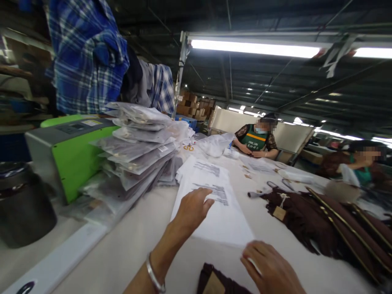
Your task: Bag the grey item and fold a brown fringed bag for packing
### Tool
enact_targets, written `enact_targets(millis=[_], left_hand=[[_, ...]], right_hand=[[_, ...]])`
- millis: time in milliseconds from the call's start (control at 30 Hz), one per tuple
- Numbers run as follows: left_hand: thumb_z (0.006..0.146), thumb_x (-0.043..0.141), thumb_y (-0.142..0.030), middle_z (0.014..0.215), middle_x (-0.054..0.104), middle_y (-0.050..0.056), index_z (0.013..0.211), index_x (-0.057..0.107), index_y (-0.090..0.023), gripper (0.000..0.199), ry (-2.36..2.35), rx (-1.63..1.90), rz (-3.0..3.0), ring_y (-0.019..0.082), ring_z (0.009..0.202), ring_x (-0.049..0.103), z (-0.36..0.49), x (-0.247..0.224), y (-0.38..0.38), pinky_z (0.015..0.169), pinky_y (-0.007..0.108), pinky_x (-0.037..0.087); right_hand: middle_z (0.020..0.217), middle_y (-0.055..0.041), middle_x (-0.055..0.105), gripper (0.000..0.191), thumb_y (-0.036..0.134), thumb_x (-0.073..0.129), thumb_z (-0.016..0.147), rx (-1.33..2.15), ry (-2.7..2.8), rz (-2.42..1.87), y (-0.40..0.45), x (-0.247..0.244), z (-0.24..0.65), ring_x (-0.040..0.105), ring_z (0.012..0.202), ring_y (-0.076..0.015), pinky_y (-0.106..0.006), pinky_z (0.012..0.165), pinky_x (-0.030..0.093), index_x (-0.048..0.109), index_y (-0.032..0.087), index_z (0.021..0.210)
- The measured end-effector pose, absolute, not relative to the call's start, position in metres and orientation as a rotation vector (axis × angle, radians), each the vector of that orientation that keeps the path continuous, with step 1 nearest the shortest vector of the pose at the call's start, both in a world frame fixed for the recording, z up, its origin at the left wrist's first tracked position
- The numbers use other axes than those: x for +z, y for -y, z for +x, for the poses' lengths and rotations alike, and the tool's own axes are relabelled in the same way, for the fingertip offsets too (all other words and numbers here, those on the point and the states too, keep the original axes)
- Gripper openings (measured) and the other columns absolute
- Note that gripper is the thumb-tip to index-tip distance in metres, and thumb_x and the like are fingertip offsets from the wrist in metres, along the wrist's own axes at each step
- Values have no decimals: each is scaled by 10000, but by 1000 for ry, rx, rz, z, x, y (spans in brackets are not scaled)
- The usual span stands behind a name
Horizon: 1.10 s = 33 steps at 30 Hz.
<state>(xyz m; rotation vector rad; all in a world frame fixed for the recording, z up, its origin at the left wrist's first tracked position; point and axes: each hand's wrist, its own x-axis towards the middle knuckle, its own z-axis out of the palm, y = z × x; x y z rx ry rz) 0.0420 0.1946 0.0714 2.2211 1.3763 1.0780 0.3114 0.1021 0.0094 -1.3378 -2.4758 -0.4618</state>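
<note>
My left hand [191, 210], with a silver bangle on the wrist, rests flat with fingers spread on a stack of clear plastic bags [219, 218] printed with black text, lying on the white table [128, 249]. At the near corner of that stack my right hand [269, 269] pinches the edge of the top bag. A dark brown garment with a paper tag [214, 283] lies just in front of me, between my arms.
A leaning pile of bagged garments [137, 155] stands left, beside a green and grey machine [73, 151]. Dark brown garments with gold trim [321, 224] spread on the right. Scissors [277, 185] lie mid-table. Two other people work at the far side.
</note>
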Motion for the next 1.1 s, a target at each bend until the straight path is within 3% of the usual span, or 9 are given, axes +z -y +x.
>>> enact_targets(millis=[100,233,400,533,633,767,933,1000,1100], left_hand=[[931,592,-225,1245,685,38,1201,644,-215,275,-1405,1117,2169,227,1159,627,28,77,-197,1022,356,467],[931,580,-218,1216,698,39,1190,648,-210,268,-1457,1146,2117,237,1114,649,13,84,-198,971,358,494],[929,583,-230,1213,698,33,1188,647,-222,266,-1455,1110,2148,228,1114,647,15,79,-202,967,343,490],[914,597,-207,1179,713,34,1166,659,-218,260,-1414,1029,2189,228,1092,660,29,70,-203,954,345,501],[908,600,-195,1179,710,44,1174,654,-209,272,-1399,975,2226,231,1098,657,38,64,-202,963,356,499],[896,630,-208,1175,701,51,1174,646,-203,279,-1409,912,2274,234,1097,646,48,54,-200,973,368,487],[784,793,-344,1200,680,30,1197,612,-230,464,-1353,777,2421,233,1141,603,65,27,-201,1000,353,449],[805,773,-326,1161,693,29,1134,636,-229,370,-1365,711,2462,230,1121,609,70,13,-205,992,350,445],[918,585,-196,1003,718,59,956,674,-199,97,-1461,619,2489,246,1000,648,72,-3,-212,901,382,473]], right_hand=[[1212,-123,683,428,8,554,809,-334,2670,-1573,-148,-4,243,647,1095,-261,-343,937,509,647,164,1197],[986,-109,736,354,-61,471,796,-233,2733,-1675,-184,-20,205,698,899,-235,-283,760,524,714,137,960],[958,-61,735,330,0,412,913,-99,2695,-1768,-199,-13,222,688,873,-178,-240,722,467,695,171,924],[833,-35,722,201,142,537,938,-19,2594,-1906,-214,1,233,666,770,-167,-266,675,448,676,172,795],[818,-16,691,123,268,630,911,-25,2454,-2011,-225,10,237,627,755,-168,-296,680,451,661,167,847],[785,1,650,180,346,698,849,28,2362,-2058,-238,18,243,581,722,-160,-291,651,423,644,174,851],[705,9,639,200,326,777,736,218,2390,-1969,-246,26,253,550,663,-151,-259,577,330,637,183,740],[716,15,662,168,295,778,722,315,2432,-1860,-246,29,256,568,678,-146,-246,571,329,643,195,733],[752,31,691,61,238,708,772,409,2471,-1718,-245,34,259,605,704,-136,-223,592,378,655,208,772]])
